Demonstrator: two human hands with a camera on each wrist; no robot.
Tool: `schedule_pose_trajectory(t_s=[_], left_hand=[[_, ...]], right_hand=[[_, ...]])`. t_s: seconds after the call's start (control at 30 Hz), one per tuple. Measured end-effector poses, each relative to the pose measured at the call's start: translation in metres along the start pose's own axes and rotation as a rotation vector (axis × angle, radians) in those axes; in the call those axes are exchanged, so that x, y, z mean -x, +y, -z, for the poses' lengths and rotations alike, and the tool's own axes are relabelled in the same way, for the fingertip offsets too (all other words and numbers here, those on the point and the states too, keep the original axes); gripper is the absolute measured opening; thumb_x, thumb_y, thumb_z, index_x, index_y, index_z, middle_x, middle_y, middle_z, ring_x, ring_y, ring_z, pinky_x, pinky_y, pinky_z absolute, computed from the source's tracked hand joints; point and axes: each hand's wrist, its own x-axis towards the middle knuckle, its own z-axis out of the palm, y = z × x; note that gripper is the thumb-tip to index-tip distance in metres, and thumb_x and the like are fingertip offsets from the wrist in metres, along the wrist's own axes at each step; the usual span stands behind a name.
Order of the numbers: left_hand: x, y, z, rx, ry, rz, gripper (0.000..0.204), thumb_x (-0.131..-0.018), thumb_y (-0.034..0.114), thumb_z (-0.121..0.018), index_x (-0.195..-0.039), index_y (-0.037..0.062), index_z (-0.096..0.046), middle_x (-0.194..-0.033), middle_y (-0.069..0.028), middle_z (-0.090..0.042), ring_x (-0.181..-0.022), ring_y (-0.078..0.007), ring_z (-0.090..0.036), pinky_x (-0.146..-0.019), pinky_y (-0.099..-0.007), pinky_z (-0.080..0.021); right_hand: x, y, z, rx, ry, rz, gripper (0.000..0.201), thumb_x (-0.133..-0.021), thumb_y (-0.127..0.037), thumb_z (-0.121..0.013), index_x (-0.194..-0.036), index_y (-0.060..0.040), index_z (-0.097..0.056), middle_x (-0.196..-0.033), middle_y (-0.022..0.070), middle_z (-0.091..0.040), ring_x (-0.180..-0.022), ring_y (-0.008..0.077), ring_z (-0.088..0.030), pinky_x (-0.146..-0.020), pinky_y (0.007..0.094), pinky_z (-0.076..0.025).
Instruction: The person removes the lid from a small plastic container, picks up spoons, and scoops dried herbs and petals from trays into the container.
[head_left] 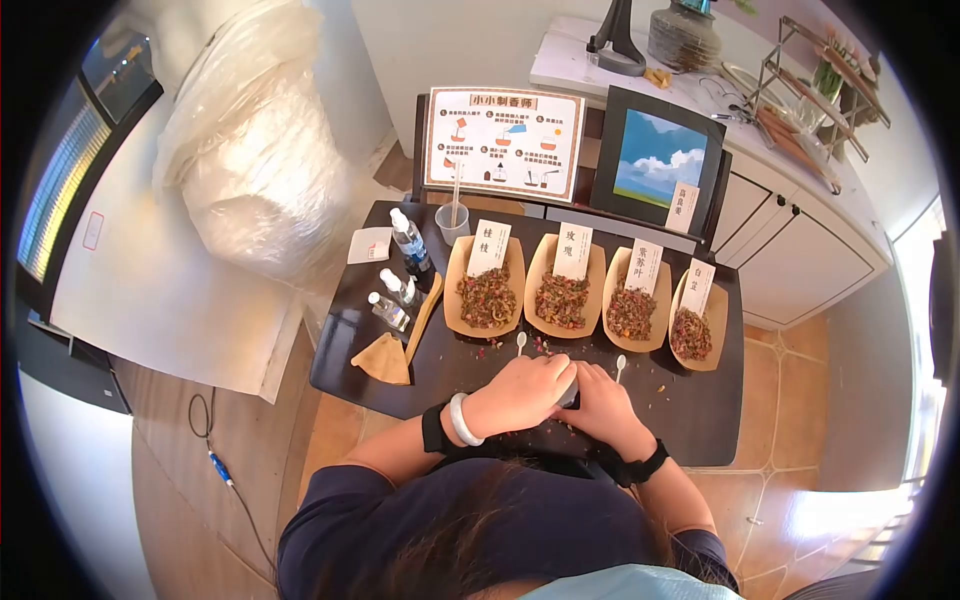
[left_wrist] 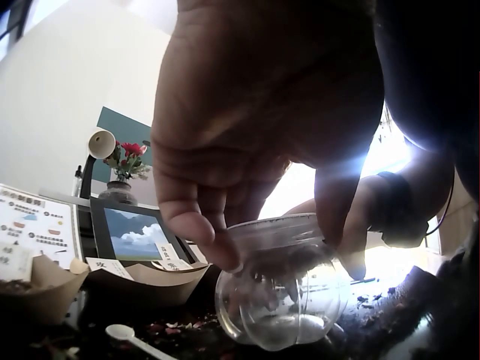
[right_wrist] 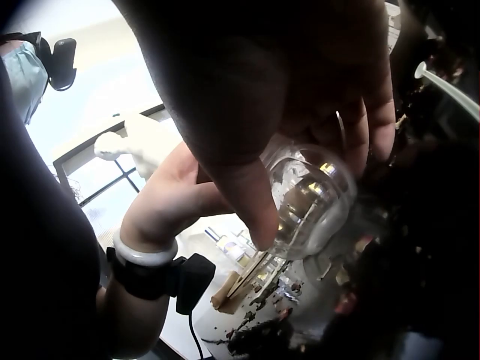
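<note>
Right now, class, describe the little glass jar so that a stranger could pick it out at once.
Start at the dark table with its row of four paper boats of dried petals. At its near edge both hands meet around a small round clear glass jar. It is the only see-through rounded vessel held in the fingers; the spray bottles stand far left.

A scent-making craft stall: a dark bench (head_left: 700, 420) carries four labelled paper trays of dried petals (head_left: 487, 298), small spray bottles (head_left: 409, 243), and an illustrated instruction board (head_left: 504, 140).
</note>
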Motion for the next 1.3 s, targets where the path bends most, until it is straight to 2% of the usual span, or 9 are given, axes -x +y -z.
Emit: schedule_pose_trajectory(t_s=[0.6,0.67,0.8,0.93,1.0,1.13,1.2,1.23,1.3], left_hand=[[0.002,0.001,-0.002,-0.010,0.016,0.042,0.057,-0.066,0.022,-0.077,-0.110,-0.0033,-0.050,-0.092,-0.0113,-0.054,-0.076,-0.0247,-0.061,-0.059,-0.0349,-0.050],[0.001,0.002,-0.008,-0.080,0.097,0.097,0.058,-0.067,0.026,-0.078,-0.109,-0.0031,-0.050,-0.092,-0.0119,-0.054,-0.076,-0.0247,-0.061,-0.058,-0.0342,-0.050],[0.000,0.003,-0.007,-0.062,0.032,0.202,0.057,-0.068,0.029,-0.078,-0.107,-0.0026,-0.050,-0.092,-0.0123,-0.055,-0.077,-0.0249,-0.060,-0.059,-0.0339,-0.049],[-0.002,0.001,0.002,-0.056,0.036,0.190,0.055,-0.068,0.027,-0.077,-0.107,-0.0005,-0.050,-0.099,-0.0126,-0.055,-0.091,-0.0257,-0.058,-0.069,-0.0345,-0.050],[-0.003,-0.007,-0.002,-0.166,0.222,-0.192,0.057,-0.067,0.025,-0.077,-0.111,0.0011,-0.052,-0.100,-0.0123,-0.053,-0.092,-0.0265,-0.056,-0.072,-0.0358,-0.049],[0.003,-0.008,-0.002,-0.060,0.165,-0.158,0.057,-0.068,0.022,-0.076,-0.116,0.0024,-0.053,-0.106,-0.0133,-0.053,-0.093,-0.0281,-0.055,-0.077,-0.0380,-0.048],[0.002,-0.001,0.011,0.028,-0.032,0.129,0.058,-0.068,0.018,-0.075,-0.118,0.0016,-0.053,-0.109,-0.0145,-0.053,-0.098,-0.0293,-0.054,-0.081,-0.0391,-0.048],[0.001,-0.001,0.010,0.028,-0.031,0.125,0.058,-0.068,0.018,-0.075,-0.118,0.0016,-0.053,-0.109,-0.0145,-0.053,-0.098,-0.0293,-0.054,-0.081,-0.0391,-0.048],[-0.001,-0.005,0.007,0.105,0.113,-0.029,0.062,-0.065,0.017,-0.077,-0.120,0.0013,-0.052,-0.106,-0.0138,-0.052,-0.096,-0.0299,-0.054,-0.082,-0.0398,-0.048]], right_hand=[[-0.003,-0.001,0.002,0.011,0.007,-0.005,0.060,-0.064,-0.027,-0.077,-0.115,-0.0055,-0.053,-0.105,0.0086,-0.062,-0.097,0.0280,-0.059,-0.078,0.0392,-0.052],[-0.003,0.002,-0.005,0.017,0.023,-0.011,0.060,-0.064,-0.026,-0.076,-0.116,-0.0057,-0.053,-0.104,0.0085,-0.062,-0.097,0.0281,-0.059,-0.078,0.0393,-0.052],[-0.007,-0.002,-0.009,-0.022,0.109,-0.030,0.060,-0.063,-0.020,-0.075,-0.118,-0.0067,-0.052,-0.103,0.0088,-0.061,-0.097,0.0290,-0.060,-0.078,0.0393,-0.052],[-0.007,-0.002,-0.010,0.007,0.115,-0.034,0.062,-0.064,-0.022,-0.076,-0.118,-0.0071,-0.052,-0.103,0.0087,-0.061,-0.098,0.0288,-0.059,-0.080,0.0385,-0.051],[-0.007,0.000,-0.009,0.015,0.086,-0.012,0.063,-0.064,-0.024,-0.077,-0.119,-0.0069,-0.051,-0.104,0.0087,-0.061,-0.098,0.0291,-0.059,-0.080,0.0388,-0.051],[-0.008,0.001,-0.011,-0.002,0.093,0.002,0.063,-0.065,-0.026,-0.078,-0.118,-0.0068,-0.051,-0.105,0.0086,-0.060,-0.098,0.0298,-0.059,-0.080,0.0387,-0.051],[-0.007,0.001,-0.010,0.031,0.055,-0.053,0.064,-0.065,-0.027,-0.079,-0.118,-0.0070,-0.051,-0.106,0.0090,-0.060,-0.098,0.0301,-0.059,-0.080,0.0386,-0.051],[-0.007,0.000,-0.009,0.034,0.058,-0.055,0.064,-0.065,-0.027,-0.079,-0.118,-0.0070,-0.051,-0.106,0.0090,-0.060,-0.098,0.0301,-0.059,-0.080,0.0386,-0.051],[-0.007,-0.003,-0.008,0.018,0.096,-0.033,0.064,-0.064,-0.026,-0.079,-0.118,-0.0058,-0.050,-0.106,0.0097,-0.060,-0.098,0.0306,-0.059,-0.080,0.0388,-0.051]])
